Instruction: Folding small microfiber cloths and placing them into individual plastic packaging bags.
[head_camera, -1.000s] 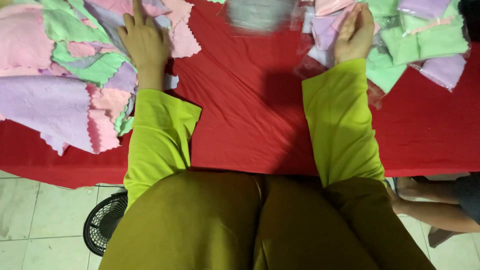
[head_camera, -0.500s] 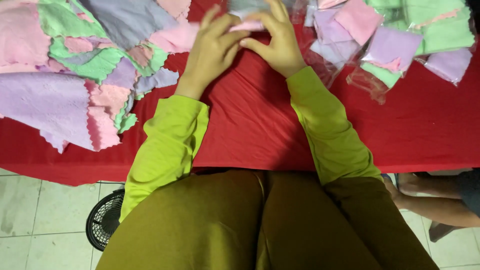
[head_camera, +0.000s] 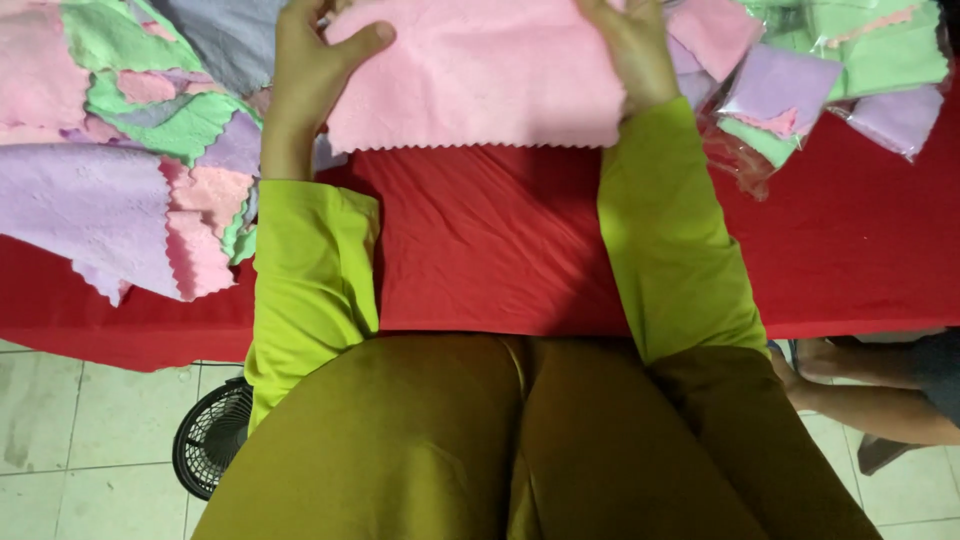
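The pink cloth (head_camera: 480, 75) is now spread wide and flat between the two hands, where half a second ago only a small pink bit showed bunched between hands held close together at the middle of the desk, and a second ago the hands lay far apart, each on its own heap. The left hand (head_camera: 312, 62) grips the cloth's left edge, thumb pressed over the top face and fingers curled beneath, so it is closed on the fabric. The right hand (head_camera: 632, 45) holds the cloth's right edge in the same way, though its fingertips run out of the top of the view, so the exact pinch cannot be told. The cloth's zigzag-cut lower hem hangs straight between the wrists, just above the bare red desk cover (head_camera: 480, 240) that stretches toward the person's body. Beyond the left hand, on its outer side, lies the loose heap of cloths (head_camera: 120, 150) in pink, green, purple and grey, overlapping and partly draped over the desk's edge. Beyond the right hand, on its outer side, sit folded cloths in clear bags (head_camera: 800, 90), purple and green ones touching one another. Judging from the change, one cloth has been drawn out and opened flat, which looks like the start of folding or smoothing it. Below the left elbow, a small black fan (head_camera: 212, 450) stands on the tiled floor; another person's leg shows beyond the right elbow.
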